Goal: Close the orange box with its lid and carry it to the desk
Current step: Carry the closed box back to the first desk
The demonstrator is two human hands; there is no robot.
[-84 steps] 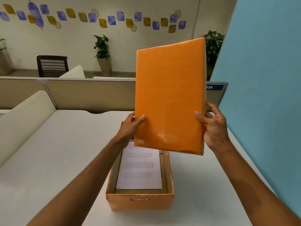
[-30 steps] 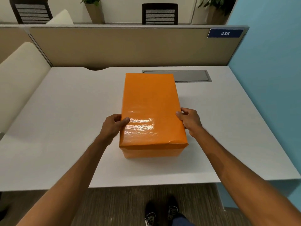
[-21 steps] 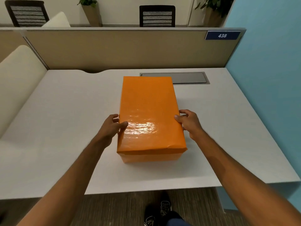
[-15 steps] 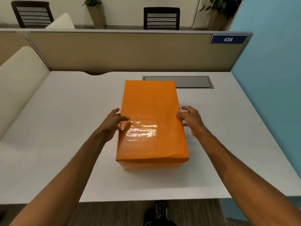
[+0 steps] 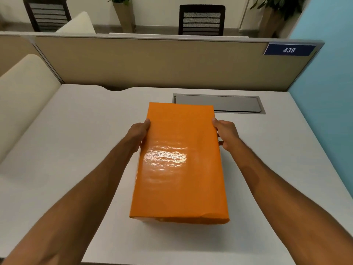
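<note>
Already capped, a glossy, rectangular orange box (image 5: 179, 165) fills the middle of the head camera's view, its matching orange lid (image 5: 181, 142) sitting flush over the top, with only a thin strip of the box wall showing under the lid's near edge. A person's two bare hands clamp it from either side towards its far end: the left hand (image 5: 138, 135) presses against the left long side with the thumb lying along the lid's edge, and the right hand (image 5: 226, 135) mirrors it on the right, thumb up at the rim and fingers curled down out of sight. Both hands are closed on the box, though how far the fingers reach beneath it cannot be told.

Under it lies a pale grey laminate table (image 5: 66, 150), with a brushed-metal cable hatch (image 5: 235, 104) just beyond the box's far end, a beige partition panel (image 5: 152, 64) behind, and a blue number plate reading 438 (image 5: 289, 49) at its right. The near end appears to tilt up towards the camera, with a soft shadow on the table below it; whether the box is fully clear of the surface cannot be settled from this angle.

Closing looks done; the carry seems to be the step in hand. The next move likely calls for a level, two-handed lift, steady inward pressure so the loose-fitting lid does not slip, and a turn towards the desk, which cannot be identified from this view.
</note>
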